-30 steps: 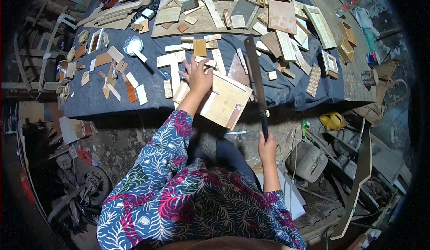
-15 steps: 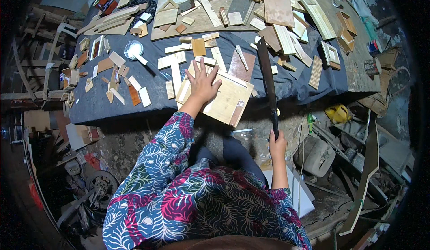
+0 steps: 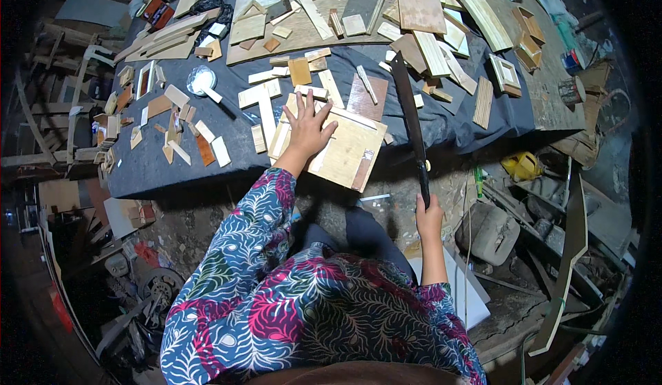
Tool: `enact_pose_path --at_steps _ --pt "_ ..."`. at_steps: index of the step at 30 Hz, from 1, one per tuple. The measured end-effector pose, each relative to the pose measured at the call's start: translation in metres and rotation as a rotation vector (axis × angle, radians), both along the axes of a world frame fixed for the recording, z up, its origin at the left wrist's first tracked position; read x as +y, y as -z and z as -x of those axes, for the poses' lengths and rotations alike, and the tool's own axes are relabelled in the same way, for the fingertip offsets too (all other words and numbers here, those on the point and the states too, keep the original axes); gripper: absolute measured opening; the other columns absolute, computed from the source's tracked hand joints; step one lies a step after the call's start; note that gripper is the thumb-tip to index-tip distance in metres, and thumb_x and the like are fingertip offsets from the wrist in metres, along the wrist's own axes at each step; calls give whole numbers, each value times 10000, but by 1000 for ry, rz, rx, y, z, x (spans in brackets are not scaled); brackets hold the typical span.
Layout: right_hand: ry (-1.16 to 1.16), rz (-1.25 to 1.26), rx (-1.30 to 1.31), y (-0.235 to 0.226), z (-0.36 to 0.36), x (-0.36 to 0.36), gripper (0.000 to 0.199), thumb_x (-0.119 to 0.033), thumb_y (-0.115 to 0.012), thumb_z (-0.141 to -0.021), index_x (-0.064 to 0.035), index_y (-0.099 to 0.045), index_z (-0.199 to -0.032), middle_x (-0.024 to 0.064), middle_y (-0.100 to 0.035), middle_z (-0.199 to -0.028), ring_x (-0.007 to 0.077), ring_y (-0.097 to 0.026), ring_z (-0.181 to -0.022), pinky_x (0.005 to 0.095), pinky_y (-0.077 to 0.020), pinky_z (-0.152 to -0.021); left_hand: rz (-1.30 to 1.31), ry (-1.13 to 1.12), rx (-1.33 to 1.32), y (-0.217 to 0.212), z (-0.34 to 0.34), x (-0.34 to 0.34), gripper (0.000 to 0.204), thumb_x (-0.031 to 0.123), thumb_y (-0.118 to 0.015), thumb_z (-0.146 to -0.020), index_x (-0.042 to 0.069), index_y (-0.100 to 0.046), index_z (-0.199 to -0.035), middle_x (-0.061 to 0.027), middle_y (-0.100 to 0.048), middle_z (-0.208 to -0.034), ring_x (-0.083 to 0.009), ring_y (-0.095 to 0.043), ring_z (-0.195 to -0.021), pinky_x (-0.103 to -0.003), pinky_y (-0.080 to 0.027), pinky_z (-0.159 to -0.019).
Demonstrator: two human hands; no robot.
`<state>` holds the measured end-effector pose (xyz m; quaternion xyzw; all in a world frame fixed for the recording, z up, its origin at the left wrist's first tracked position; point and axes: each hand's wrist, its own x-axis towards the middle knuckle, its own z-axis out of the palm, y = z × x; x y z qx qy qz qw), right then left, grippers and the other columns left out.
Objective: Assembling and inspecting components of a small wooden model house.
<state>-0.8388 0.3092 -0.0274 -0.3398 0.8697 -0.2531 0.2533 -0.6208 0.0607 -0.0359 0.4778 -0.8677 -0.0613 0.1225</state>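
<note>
Offcuts (image 3: pixel 267 116) crowd the board (image 3: pixel 348 152) under the spread left hand (image 3: pixel 308 131), the right hand (image 3: pixel 429 218) clenching a long-bladed tool (image 3: pixel 414 124).

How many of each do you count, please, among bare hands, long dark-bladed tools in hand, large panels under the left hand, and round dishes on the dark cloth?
Bare hands: 2 (left hand, right hand)
Long dark-bladed tool: 1
Large wooden panel: 1
Round dish: 1
Total: 5

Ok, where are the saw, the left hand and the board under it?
Saw (image 3: pixel 413 123): head view, middle of the blade.
Left hand (image 3: pixel 307 131): head view, back of the hand.
Board (image 3: pixel 346 147): head view, flat face, right of the hand.
</note>
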Motion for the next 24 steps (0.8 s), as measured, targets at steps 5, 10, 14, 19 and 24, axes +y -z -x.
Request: enact_pose_path --at_steps 5,10,14,19,24 --pt "-10 13 -6 1 0 -1 276 -292 -493 -808 -18 -470 -801 245 -549 -667 421 -533 -663 463 -406 -568 15 127 30 -8 19 10 532 403 -475 -779 138 -379 -1231 -211 -187 -1333 -403 -102 -1242 -578 -60 -958" --pt "-8 2 -17 5 0 -2 281 -295 -496 -807 -16 -471 -799 247 -549 -669 424 -531 -667 463 -405 -570 -73 248 74 -5 38 22 550 431 -479 -771 119 -394 -1216 -214 -227 -1317 -388 -133 -1240 -527 -98 -983" --pt "-17 11 -26 2 -1 -4 285 -288 -504 -804 -5 -471 -783 247 -547 -662 424 -531 -652 459 -406 -559 -70 244 26 0 37 23 558 444 -476 -765 128 -387 -1216 -194 -243 -1317 -363 -148 -1245 -562 -71 -969" --pt "-14 42 -10 5 -2 -1 292 -278 -512 -801 7 -472 -754 242 -546 -646 419 -533 -638 448 -408 -541 -68 246 -22 0 38 24 572 455 -469 -762 132 -371 -1224 -172 -235 -1328 -339 -136 -1255 -602 -27 -946" --pt "-1 37 -8 3 -1 -1 296 -277 -515 -800 13 -475 -753 238 -546 -638 410 -540 -633 440 -411 -536 -70 230 -21 1 40 25 567 457 -466 -764 135 -375 -1222 -167 -235 -1329 -337 -132 -1256 -607 -10 -941"
